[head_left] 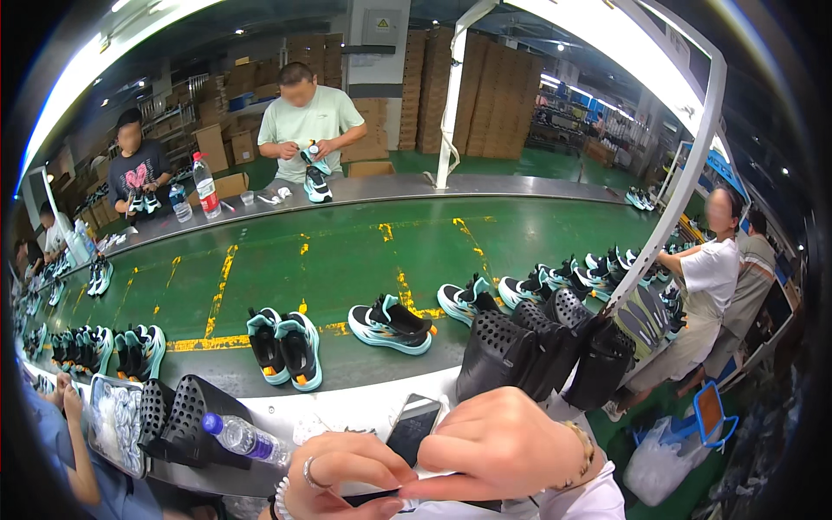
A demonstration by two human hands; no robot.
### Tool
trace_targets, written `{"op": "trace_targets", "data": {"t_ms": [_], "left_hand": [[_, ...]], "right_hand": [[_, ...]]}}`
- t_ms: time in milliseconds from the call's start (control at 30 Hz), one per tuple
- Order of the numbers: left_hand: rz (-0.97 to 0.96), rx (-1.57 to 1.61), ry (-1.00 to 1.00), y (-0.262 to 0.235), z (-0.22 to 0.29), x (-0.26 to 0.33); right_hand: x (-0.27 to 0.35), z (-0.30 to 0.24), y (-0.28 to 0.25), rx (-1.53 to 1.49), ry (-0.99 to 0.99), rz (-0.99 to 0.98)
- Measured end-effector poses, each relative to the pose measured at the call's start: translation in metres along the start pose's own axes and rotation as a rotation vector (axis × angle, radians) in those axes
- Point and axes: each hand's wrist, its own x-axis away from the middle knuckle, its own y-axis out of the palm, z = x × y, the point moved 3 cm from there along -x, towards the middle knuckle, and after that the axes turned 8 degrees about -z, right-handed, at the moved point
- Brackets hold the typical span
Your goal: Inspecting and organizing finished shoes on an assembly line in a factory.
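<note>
Left hand: our left hand [342, 464] is curled, thumb and fingers nearly closed on a thin dark strip [371, 497].
Right hand: our right hand [494, 438] is bent, its fingertips meeting the left ones at the strip; we cannot tell whether it grips the strip too.
Dark strip: low in view, between our fingertips, mostly hidden by them.
Wrists: we wear a white beaded bracelet [282, 500] on the left and a patterned bracelet [581, 452] on the right.
Ledge: on the white ledge [364, 409] before us, a smartphone [414, 423] lies just beyond our hands; a purple-capped plastic bottle [251, 440] is tilted at our left.
Black perforated pieces: 1 group [498, 351] stands right of the phone, more behind the bottle.
Conveyor: on the green belt [338, 251], marked in yellow, we see 1 pair of black-and-turquoise trainers [302, 351] and, to its right, 1 single trainer [386, 329].
Across the belt: a co-worker in a pale green T-shirt [312, 117] holds a trainer [316, 158] in both hands.
</note>
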Motion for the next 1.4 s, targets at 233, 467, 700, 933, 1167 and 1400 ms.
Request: {"op": "trace_targets", "data": {"t_ms": [233, 467, 700, 933, 1167, 1400], "left_hand": [[-0.213, -0.239, -0.125, 0.011, 0.017, -0.031], [-0.310, -0.312, -0.043, 0.029, 0.002, -0.043], [-0.281, -0.476, 0.138, 0.040, 0.011, -0.044], [-0.271, -0.692, 0.313, 0.043, 0.012, -0.044], [-0.227, -0.865, 0.497, 0.021, 0.030, -0.030], [-0.280, -0.936, 0.387, 0.027, 0.014, -0.026]], "right_hand": [[0.016, 0.027, 0.086, -1.736, -0.264, -0.885], [0.047, 0.006, 0.132, -2.407, -0.506, -1.016], [0.075, -0.014, 0.135, -2.457, -0.315, -0.784], [0.100, -0.020, 0.126, -2.473, -0.171, -0.545], [0.079, -0.012, 0.113, -2.421, -0.152, -0.536], [0.020, 0.007, 0.106, -2.361, -0.379, -0.752]]}}
